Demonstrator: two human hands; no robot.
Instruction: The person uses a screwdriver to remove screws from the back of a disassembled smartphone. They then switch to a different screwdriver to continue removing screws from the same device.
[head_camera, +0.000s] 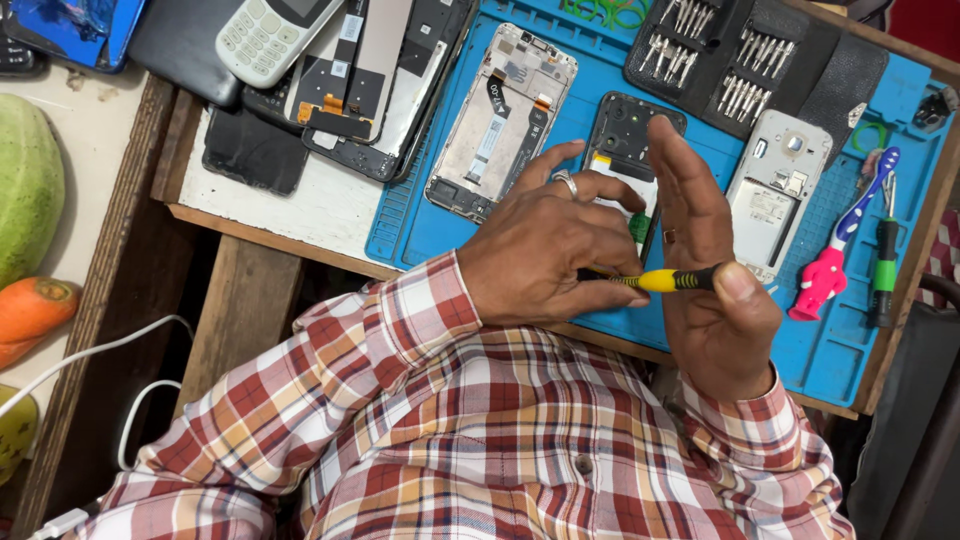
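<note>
Both hands meet over a blue repair mat (440, 225). Left hand (545, 250), wearing a ring, pinches the dark end of a small yellow-handled screwdriver (665, 280); right hand (705, 250) stands upright, thumb pressed on the yellow handle, fingers straight. Together they grip the tool just above a black opened phone body (620, 135) lying on the mat. Judged from this, the tool is being readied or its bit seated, and the next move likely calls for lowering the tip squarely onto a small screw. Beside the phone lie a silver phone frame (500, 120) to the left and a grey back shell (775, 190) with a white rectangular label to the right. A black bit case (740, 50) sits at the mat's top edge.
</note>
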